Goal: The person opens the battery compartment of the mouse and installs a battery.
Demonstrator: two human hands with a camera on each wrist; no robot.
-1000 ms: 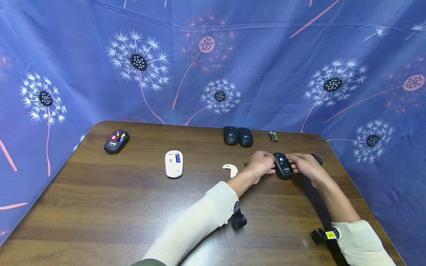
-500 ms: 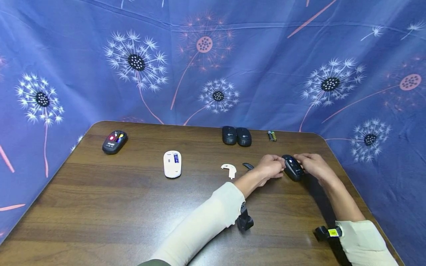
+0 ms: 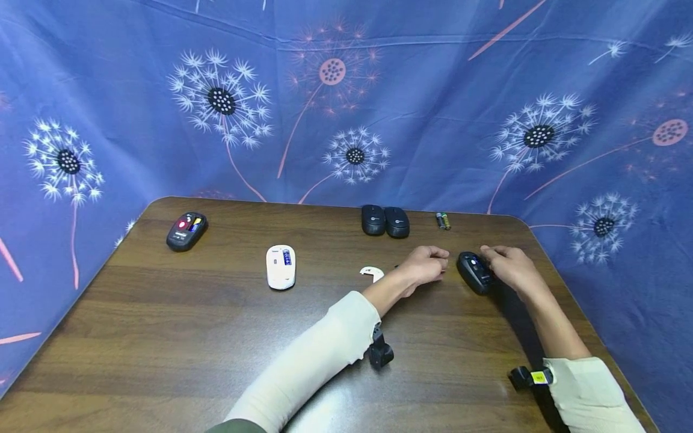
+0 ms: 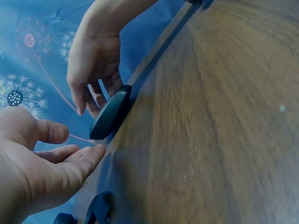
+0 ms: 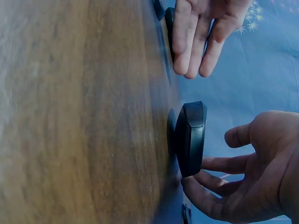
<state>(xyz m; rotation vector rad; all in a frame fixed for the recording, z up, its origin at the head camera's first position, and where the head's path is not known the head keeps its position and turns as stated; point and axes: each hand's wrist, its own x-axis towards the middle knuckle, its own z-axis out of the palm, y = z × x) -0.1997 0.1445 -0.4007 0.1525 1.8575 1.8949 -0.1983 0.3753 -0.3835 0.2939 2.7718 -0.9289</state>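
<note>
A black computer mouse [image 3: 474,273] lies underside up toward the right of the table, its battery bay showing. My right hand [image 3: 509,269] is at its right side; in the right wrist view the fingertips touch the mouse's edge while the thumb stands apart from it. To the left of the mouse, my left hand [image 3: 424,267] is off it, fingers extended and holding nothing. Close by that wrist lies a white curved cover [image 3: 372,272], partly hidden by the arm. A white mouse [image 3: 281,267] rests underside up farther left, with a blue battery label visible.
Two black mice [image 3: 385,221] sit side by side at the back edge. Two small batteries [image 3: 443,221] lie to their right. Another black mouse [image 3: 186,231], underside up with a red patch, is at the far left. A patterned blue cloth [image 3: 444,120] hangs behind the wooden table [image 3: 162,337].
Both hands held the black mouse and shifted it right. My left hand has since let go and drawn back to the left, while the right hand stays beside the mouse.
</note>
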